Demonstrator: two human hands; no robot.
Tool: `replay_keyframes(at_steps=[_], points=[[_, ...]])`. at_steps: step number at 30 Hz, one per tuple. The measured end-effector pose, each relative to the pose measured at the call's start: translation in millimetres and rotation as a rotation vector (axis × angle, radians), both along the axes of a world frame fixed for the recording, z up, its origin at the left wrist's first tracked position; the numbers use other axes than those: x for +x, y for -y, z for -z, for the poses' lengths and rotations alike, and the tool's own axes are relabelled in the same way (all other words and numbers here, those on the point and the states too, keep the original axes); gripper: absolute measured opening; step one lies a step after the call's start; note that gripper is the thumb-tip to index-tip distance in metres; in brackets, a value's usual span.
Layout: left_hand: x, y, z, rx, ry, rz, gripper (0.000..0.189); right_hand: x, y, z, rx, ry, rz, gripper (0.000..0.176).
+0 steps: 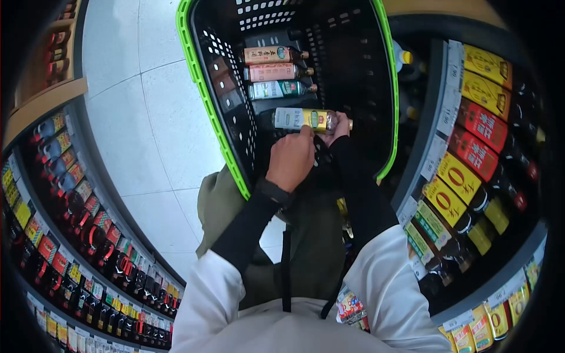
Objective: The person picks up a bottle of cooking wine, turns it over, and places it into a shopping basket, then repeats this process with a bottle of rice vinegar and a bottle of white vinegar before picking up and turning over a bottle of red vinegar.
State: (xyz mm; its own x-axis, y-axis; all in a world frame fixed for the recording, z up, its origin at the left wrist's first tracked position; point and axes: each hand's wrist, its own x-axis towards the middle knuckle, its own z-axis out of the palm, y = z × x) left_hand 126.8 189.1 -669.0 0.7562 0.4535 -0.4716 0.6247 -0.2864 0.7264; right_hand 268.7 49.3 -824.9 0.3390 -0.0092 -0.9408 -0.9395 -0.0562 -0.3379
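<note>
A bottle with a white and yellow label lies sideways inside the black basket with a green rim. My right hand is closed around the neck end of this bottle. My left hand, with a dark band at its wrist, has its curled fingers against the lower edge of the label. Farther in, three more bottles lie side by side: one with a beige label, one with a pink label and one with a white and green label. The fingers behind the held bottle are hidden.
At the right, a shelf with price tags carries dark bottles with yellow and red labels. Curved shelves of bottles run along the left. Between them lies a light tiled floor. My legs stand against the basket's near side.
</note>
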Motion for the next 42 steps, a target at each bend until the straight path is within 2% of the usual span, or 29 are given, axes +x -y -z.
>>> replay_keyframes(at_steps=[5,14,20,24,28,32,35,39,42], points=[[3.9,3.5,1.6,-0.074,0.033,-0.052,0.012,-2.0,-10.4,41.1,0.014,-0.021,0.026,0.031],[15.8,-3.8,2.8,-0.183,0.067,-0.104,0.014,-8.5,-23.3,67.1,-0.096,-0.04,0.003,0.032],[22.4,-10.2,-0.6,-0.215,0.044,-0.102,0.014,-11.4,-4.8,126.8,-0.02,-0.103,0.041,0.032],[26.1,-7.7,-2.1,-0.247,0.081,-0.086,0.014,-11.0,-18.0,107.1,0.043,-0.114,0.041,0.035],[29.8,-3.5,-0.8,-0.265,0.108,-0.091,0.014,-13.4,-8.8,131.2,0.117,-0.153,0.115,0.034],[29.0,-2.6,-2.2,-0.304,0.128,-0.092,0.015,-14.1,-16.3,139.4,0.037,-0.163,0.129,0.035],[27.7,-5.7,-1.8,-0.335,0.129,-0.089,0.016,-10.6,-9.5,161.4,0.003,-0.194,0.055,0.04],[27.3,-7.7,-2.4,-0.344,0.126,-0.116,0.019,-5.5,-12.2,166.9,-0.153,-0.188,-0.101,0.043],[27.5,-6.4,-2.4,-0.353,0.128,-0.122,0.021,-3.8,-15.8,165.5,-0.175,-0.187,-0.145,0.042]])
